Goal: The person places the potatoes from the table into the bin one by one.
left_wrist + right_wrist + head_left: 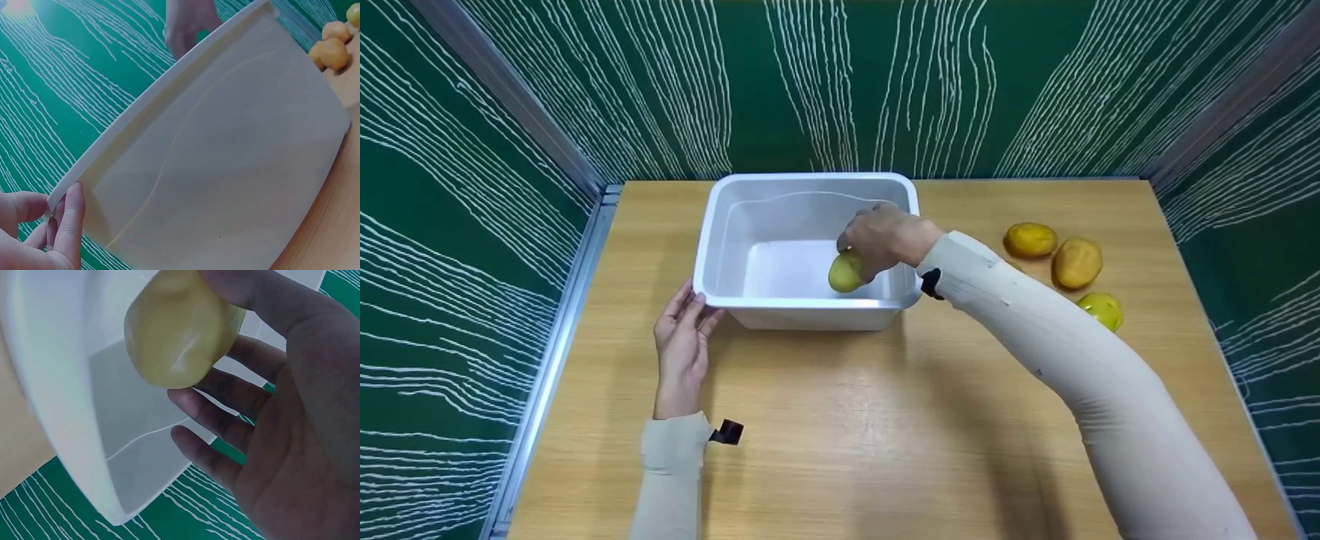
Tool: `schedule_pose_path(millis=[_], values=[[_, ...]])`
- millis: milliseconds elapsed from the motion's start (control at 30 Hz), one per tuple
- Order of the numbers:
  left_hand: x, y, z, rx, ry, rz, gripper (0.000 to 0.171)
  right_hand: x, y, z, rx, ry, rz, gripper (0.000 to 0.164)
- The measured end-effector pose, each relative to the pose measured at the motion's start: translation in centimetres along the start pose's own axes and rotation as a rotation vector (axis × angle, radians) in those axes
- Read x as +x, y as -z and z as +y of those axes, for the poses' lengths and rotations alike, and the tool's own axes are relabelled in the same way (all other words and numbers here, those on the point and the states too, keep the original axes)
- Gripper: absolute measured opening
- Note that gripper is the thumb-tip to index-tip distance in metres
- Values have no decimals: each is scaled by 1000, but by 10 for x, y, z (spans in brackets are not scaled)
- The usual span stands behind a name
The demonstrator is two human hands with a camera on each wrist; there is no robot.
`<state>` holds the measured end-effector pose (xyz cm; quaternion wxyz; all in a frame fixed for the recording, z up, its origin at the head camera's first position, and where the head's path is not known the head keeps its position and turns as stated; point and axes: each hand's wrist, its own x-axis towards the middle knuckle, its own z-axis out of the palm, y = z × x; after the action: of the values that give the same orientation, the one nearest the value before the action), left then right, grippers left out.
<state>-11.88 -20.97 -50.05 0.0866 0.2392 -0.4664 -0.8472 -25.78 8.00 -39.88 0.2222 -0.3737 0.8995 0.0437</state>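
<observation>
A white plastic bin (810, 303) stands on the wooden table. At its front left corner my left hand (682, 341) pinches the rim, thumb on one side and fingers beneath, as the left wrist view also shows. My right hand (889, 236) reaches over the bin's right part. Between its thumb and fingers it holds a smooth, rounded yellow-green fruit (174, 332), with a slightly lumpy skin. In the head view this fruit (846, 271) is above the bin's floor, inside the rim.
Right of the bin lie two yellow-orange fruits, one (1030, 240) farther back and one (1078, 263) beside it. A shiny green fruit (1102, 310) sits nearer, partly hidden by the right sleeve (1080, 367). Green panels with white wavy lines (810, 82) enclose the table (840, 450).
</observation>
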Motion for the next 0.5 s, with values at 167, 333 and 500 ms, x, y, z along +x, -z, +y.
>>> schedule_pose_path(millis=[167, 333, 500], values=[[1, 0, 0, -10, -2, 7, 48, 5, -1, 1, 46, -23, -17, 51], [0, 0, -1, -29, -17, -11, 47, 10, -2, 0, 83, -51, -57, 53], [-1, 1, -2, -26, -27, -19, 47, 12, -3, -4, 123, -65, -79, 53]])
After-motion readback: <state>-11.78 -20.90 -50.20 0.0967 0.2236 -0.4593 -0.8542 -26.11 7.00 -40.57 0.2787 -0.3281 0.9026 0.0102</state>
